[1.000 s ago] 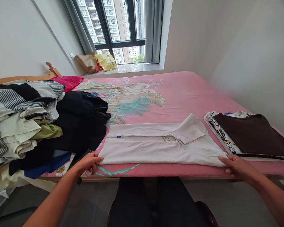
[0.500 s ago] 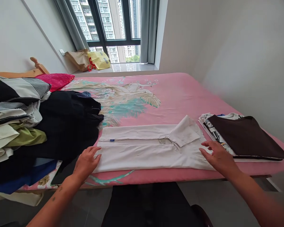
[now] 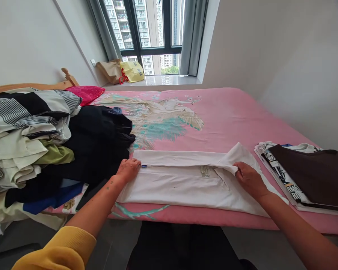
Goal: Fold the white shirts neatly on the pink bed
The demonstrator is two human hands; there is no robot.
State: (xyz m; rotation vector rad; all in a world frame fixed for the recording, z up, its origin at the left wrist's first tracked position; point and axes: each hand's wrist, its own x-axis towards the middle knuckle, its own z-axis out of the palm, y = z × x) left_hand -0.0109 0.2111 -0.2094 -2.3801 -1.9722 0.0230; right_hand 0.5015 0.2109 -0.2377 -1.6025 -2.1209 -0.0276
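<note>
A white polo shirt (image 3: 183,182) lies folded lengthways on the pink bed sheet (image 3: 228,116), near the bed's front edge. My left hand (image 3: 129,169) rests at the shirt's left end, fingers curled over its folded edge by a small blue tag. My right hand (image 3: 249,179) is closed on the cloth beside the collar, at the shirt's right end. The collar flap (image 3: 236,155) stands slightly raised above my right hand.
A heap of unfolded clothes (image 3: 45,146), striped, black, green and blue, fills the bed's left side. A stack of folded garments with a dark brown one on top (image 3: 310,172) lies at the right. A magenta pillow (image 3: 86,93) and bags (image 3: 122,71) sit by the window.
Both hands have moved from the shirt's near edge up onto its middle fold line. The left now holds the left end, the right grips the cloth by the collar.
</note>
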